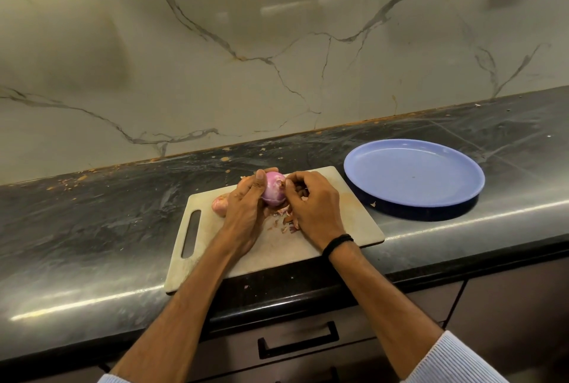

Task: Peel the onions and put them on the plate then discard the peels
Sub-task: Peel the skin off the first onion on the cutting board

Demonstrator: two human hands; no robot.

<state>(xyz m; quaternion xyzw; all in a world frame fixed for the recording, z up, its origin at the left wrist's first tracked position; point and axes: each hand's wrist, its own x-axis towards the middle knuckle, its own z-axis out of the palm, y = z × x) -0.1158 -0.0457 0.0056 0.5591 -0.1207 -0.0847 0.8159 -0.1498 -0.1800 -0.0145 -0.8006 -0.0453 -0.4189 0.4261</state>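
Mostly bare of skin, the purple onion sits above the cutting board, gripped by the left hand with its fingers curled round it. Just beside, the right hand pinches at its top. Peels lie beneath; another onion lies left. Right, on the tabletop, sits the blue plate.

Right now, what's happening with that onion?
A person is peeling an onion over the board. The left hand holds it while the right hand picks at its skin. Peels lie on the board, another onion sits beside the left hand, and the blue plate has no onion on it yet.
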